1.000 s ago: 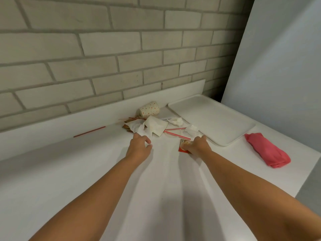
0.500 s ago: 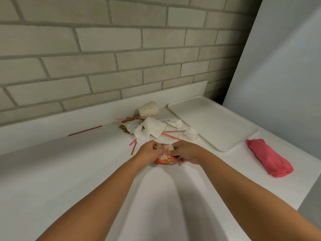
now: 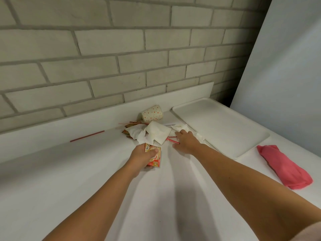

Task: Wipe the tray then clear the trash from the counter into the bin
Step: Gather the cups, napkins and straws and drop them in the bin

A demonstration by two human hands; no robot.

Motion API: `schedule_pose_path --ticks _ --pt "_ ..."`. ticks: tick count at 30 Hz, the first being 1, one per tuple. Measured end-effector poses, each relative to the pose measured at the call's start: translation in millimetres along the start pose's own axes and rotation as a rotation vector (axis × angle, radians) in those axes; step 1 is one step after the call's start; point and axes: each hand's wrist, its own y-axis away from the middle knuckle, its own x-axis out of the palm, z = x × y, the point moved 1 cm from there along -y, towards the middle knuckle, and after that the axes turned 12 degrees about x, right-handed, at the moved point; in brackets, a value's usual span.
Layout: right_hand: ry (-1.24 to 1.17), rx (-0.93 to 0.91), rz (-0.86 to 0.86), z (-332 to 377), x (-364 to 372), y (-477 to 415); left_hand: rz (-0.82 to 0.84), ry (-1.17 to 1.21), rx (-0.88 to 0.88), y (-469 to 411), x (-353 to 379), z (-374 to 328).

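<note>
We see soft overhead light on the white tabletop (image 3: pixel 52 188), where the forearms (image 3: pixel 97 197) cast faint, fanned grey shadows. The wide lens bows the brick wall (image 3: pixel 104 49), dark at its right end, toward the frame edges, and fine detail looks slightly soft.

Both forearms are bare, and a pale pinkish sleeve (image 3: pixel 311 231) edge shows high on the right arm.

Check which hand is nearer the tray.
Right. Right hand reaches over the crumpled tissue just beside the tray; left hand, gripping a wrapper, is farther left.
</note>
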Motion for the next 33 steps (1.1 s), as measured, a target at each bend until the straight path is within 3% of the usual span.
schedule_pose_path --ticks 12,18,24,27,29,33 --pt "0.329 -0.213 -0.094 8.5 11.5 15.3 -0.135 0.002 -0.007 4.5 -0.2 0.4" --pt "0.01 -0.172 0.046 -0.5 -5.6 31.9 -0.109 -0.173 0.085 6.3 0.1 0.1" --pt "-0.383 -0.205 -0.008 10.1 -35.9 52.8 -0.054 -0.009 0.002 9.7 17.0 -13.9" --pt "-0.405 -0.247 0.11 35.7 -30.1 69.1 -0.008 0.049 0.042 5.7 29.8 -19.3" --pt "-0.513 -0.29 0.22 50.9 -22.6 82.5 -0.076 0.085 0.06 4.0 32.5 -20.4" --pt "-0.599 -0.375 0.26 54.6 -23.4 87.6 -0.265 0.184 0.055 1.3 16.6 -13.0"
